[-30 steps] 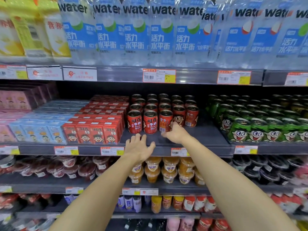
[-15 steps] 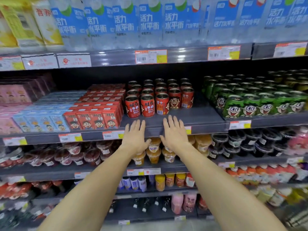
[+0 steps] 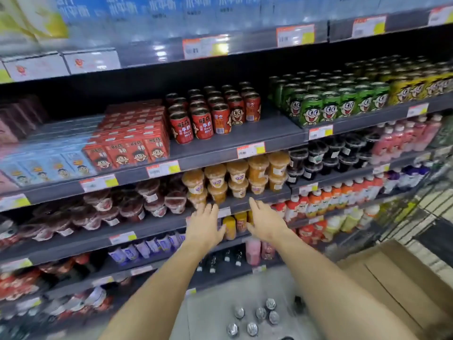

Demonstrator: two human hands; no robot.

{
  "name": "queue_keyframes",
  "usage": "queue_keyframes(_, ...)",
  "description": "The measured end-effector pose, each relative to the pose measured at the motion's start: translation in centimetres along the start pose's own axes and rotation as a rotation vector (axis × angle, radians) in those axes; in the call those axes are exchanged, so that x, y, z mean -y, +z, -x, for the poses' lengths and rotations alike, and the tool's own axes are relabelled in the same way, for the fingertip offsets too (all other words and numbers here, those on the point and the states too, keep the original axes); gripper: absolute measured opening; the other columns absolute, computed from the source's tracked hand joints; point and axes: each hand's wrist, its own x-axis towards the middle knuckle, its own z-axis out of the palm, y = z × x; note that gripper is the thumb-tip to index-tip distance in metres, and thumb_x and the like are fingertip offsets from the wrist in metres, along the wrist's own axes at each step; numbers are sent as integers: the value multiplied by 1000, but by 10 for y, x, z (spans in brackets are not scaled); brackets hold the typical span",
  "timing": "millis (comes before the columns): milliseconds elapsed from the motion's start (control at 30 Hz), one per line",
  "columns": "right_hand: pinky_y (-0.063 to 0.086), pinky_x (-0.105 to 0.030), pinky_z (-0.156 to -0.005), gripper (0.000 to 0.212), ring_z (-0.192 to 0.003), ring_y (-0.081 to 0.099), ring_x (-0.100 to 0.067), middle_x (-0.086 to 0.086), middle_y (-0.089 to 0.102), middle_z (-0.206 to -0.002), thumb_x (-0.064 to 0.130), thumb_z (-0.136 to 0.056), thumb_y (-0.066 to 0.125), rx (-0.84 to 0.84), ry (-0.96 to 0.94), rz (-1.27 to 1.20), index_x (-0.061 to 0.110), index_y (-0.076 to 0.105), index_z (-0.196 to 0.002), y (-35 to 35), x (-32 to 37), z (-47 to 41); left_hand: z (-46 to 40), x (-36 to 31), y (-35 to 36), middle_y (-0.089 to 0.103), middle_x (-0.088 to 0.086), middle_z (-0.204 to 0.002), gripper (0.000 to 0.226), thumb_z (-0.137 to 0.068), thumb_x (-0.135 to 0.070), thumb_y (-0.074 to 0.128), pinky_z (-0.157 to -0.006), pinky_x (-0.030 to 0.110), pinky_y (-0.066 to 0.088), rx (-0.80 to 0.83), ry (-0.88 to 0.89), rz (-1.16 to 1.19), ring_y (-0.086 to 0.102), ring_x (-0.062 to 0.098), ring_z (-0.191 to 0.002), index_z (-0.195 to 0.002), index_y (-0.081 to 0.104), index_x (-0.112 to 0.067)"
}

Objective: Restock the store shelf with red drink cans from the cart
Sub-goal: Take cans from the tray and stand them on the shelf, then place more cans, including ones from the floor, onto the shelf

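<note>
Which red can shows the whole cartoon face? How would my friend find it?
Find the grey shelf between the red cartons and the green cans. The red cans stand grouped there. The face can is fourth from the left along the front, and it alone shows big eyes and a grin, where its neighbours show writing.

Red drink cans [image 3: 212,113] stand upright in rows on the shelf [image 3: 264,132].
</note>
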Motion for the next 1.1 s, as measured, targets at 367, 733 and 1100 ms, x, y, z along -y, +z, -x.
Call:
queue_keyframes(367, 38, -45, -107, 67, -138, 34, -34, -14, 35, -148, 37, -97, 55, 333, 147, 12, 8, 26, -150, 141, 50, 160, 186, -13, 111, 35, 8, -152, 66, -95, -52, 44, -114, 41, 23, 200, 92, 21, 24, 25, -144, -146, 33, -12)
queue_keyframes(733, 39, -42, -101, 51, -131, 41, -31, -10, 43, -141, 39, -95, 53, 369, 176, 78, 11, 40, -136, 169, 62, 238, 253, -20, 137, 54, 11, -132, 52, -92, -45, 50, -103, 42, 33, 196, 103, 152, 45, 29, -126, -131, 51, -10)
queue_keyframes(1100, 29, -42, -113, 69, -140, 33, -33, -13, 32, -153, 41, -96, 53, 440, 110, 25, 11, 26, -152, 203, 58, 241, 252, -25, 166, 52, 14, -138, 60, -88, -43, 59, -107, 47, 36, 302, 101, 74, 47, 32, -128, -134, 52, -7)
